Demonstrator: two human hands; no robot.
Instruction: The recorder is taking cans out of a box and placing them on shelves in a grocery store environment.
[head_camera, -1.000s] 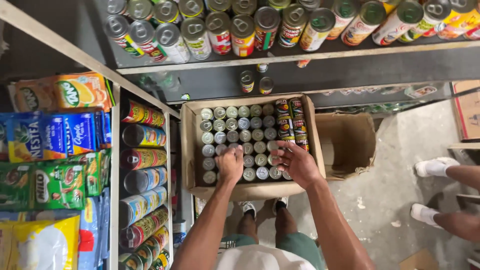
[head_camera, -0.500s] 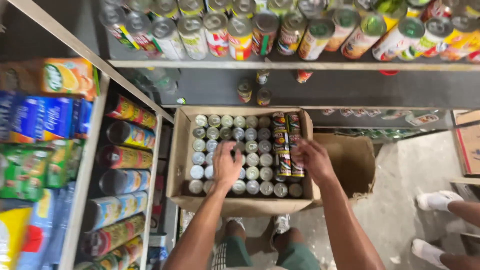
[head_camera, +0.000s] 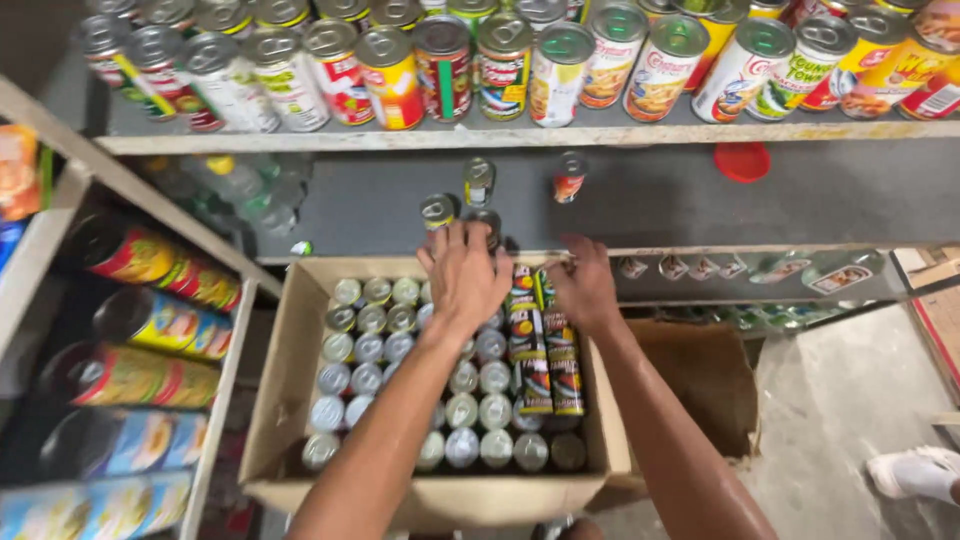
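While my left hand (head_camera: 465, 275) grips a can (head_camera: 487, 222) and my right hand (head_camera: 585, 290) spreads empty, I judge cans rigid, heavy, slick; grasp the sides.

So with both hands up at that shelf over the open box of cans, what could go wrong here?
The left hand sits at a small can on the dark shelf; other cans stand loose nearby, so a nudge might tip one into the cardboard box.

The right hand hovers over cans lying on their sides atop the upright ones; these could roll if bumped.

The box looks full and heavy, so it might slip if shifted.
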